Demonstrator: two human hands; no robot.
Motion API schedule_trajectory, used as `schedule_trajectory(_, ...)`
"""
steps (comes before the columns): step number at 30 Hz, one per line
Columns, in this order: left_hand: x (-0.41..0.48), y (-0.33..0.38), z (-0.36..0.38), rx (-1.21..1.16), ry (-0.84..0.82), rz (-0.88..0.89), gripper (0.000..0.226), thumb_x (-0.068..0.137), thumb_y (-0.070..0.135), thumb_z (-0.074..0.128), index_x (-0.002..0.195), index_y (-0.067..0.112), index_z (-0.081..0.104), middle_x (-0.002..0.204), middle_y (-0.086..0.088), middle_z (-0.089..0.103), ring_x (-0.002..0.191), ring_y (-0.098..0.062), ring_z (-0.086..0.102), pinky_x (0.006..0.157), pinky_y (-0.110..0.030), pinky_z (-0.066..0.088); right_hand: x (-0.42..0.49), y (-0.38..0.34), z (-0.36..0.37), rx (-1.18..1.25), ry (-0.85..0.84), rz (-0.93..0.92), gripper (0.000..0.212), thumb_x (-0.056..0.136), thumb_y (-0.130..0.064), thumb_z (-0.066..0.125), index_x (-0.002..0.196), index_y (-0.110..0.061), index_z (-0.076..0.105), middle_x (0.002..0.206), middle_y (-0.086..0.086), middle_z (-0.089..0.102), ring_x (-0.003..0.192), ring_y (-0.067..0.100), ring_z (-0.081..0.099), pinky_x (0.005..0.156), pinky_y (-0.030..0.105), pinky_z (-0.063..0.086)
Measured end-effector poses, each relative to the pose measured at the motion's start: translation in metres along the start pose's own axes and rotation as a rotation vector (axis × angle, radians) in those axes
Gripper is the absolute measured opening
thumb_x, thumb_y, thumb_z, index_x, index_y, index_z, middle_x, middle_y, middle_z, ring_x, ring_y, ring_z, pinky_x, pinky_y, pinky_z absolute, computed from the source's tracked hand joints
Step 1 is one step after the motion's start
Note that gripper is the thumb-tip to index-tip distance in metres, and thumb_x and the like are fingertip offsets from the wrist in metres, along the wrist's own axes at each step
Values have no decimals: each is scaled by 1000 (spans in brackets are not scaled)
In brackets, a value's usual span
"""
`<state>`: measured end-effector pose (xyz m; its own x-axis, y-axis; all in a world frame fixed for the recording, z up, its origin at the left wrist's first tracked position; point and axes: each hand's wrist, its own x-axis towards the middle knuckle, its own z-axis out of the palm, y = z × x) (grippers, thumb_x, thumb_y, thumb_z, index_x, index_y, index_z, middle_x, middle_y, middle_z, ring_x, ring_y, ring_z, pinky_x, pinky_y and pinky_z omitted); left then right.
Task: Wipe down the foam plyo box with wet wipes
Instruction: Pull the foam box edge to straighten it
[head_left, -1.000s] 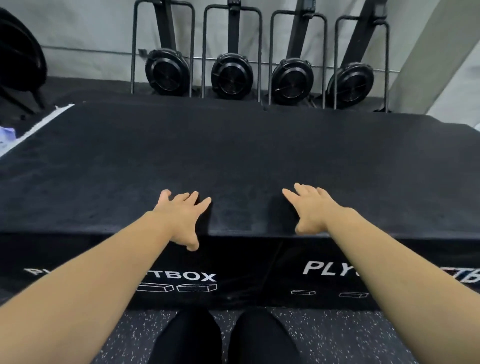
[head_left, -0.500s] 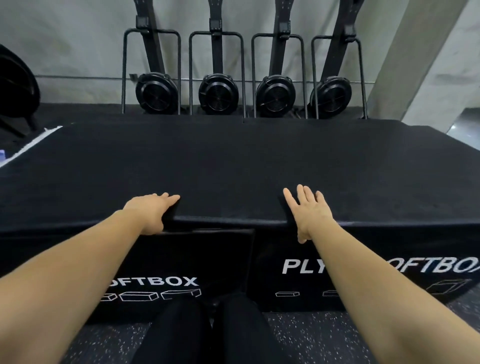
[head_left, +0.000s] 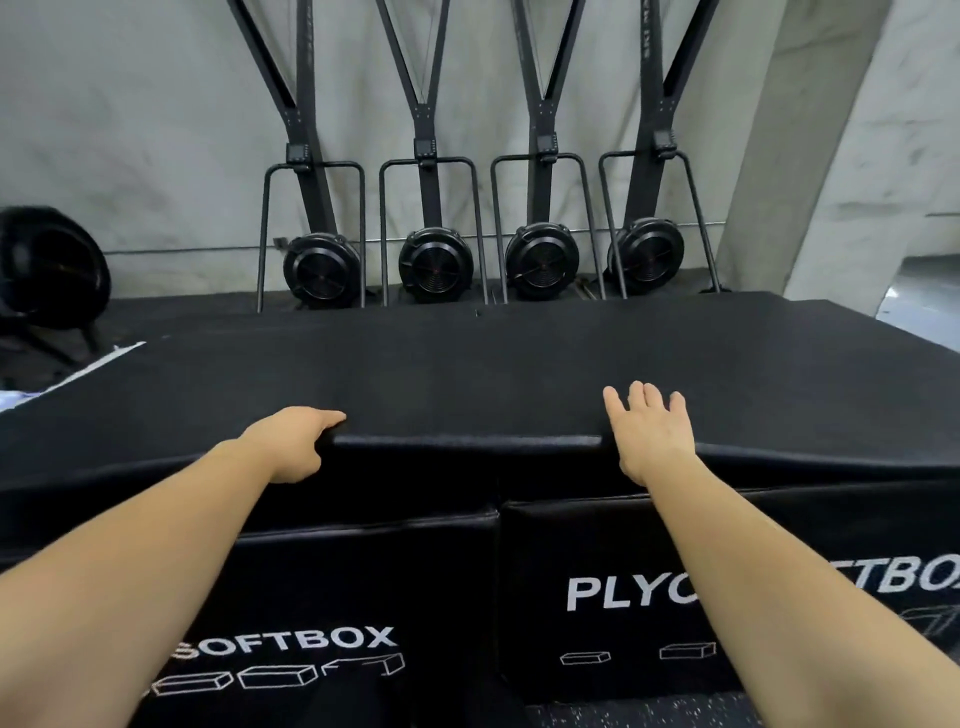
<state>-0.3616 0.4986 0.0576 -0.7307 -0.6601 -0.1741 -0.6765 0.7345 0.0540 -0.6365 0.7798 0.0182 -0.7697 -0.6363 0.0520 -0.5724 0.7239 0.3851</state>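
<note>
Up front, black plyo box (head_left: 337, 582)

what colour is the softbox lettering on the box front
White lettering on the black plyo box, head view.

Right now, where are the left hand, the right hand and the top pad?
left hand (head_left: 296, 444): head view, back of the hand.
right hand (head_left: 652, 439): head view, back of the hand.
top pad (head_left: 467, 371): head view, bare top surface.

White lettering on two box fronts.
Left box (head_left: 374, 566): "SOFTBOX". Right box (head_left: 576, 540): "PLY" and "FTBO", the letters between hidden by a forearm.
</note>
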Motion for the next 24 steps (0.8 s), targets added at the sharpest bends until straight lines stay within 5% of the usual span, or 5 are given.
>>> schedule_trajectory(7, -1, 14, -47, 191, 271, -68, 50, 80, 10, 51, 123, 35, 54, 115, 0, 57, 109, -23, 54, 76, -33, 46, 21, 21, -56, 62, 125, 62, 86, 84, -21, 65, 152, -16, 13, 145, 13, 38, 136, 31, 33, 114, 52, 23)
schedule_trajectory(12, 14, 22, -84, 322, 438, -137, 38, 79, 17, 55, 115, 31, 56, 108, 2, 59, 111, -21, 48, 83, -33, 41, 43, 38, -99, 98, 208, 87, 76, 85, -16, 61, 149, -14, 21, 138, 10, 50, 131, 31, 40, 114, 54, 21)
schedule_trajectory(17, 33, 33, -128, 379, 614, -134, 24, 76, 25, 55, 100, 28, 55, 100, 4, 61, 102, -20, 53, 79, -33, 38, 69, 52, -145, 178, 294, 80, 33, 85, -11, 58, 117, -19, 52, 118, 6, 63, 117, 28, 54, 111, 49, 27)
schedule_trajectory(24, 64, 40, -185, 244, 771, -103, 14, 75, 19, 54, 85, 28, 49, 93, 2, 63, 95, -23, 57, 77, -33, 32, 114, 70, -198, 267, 387, 93, 16, 86, -9, 55, 94, -21, 49, 105, 3, 62, 101, 27, 60, 96, 40, 35)
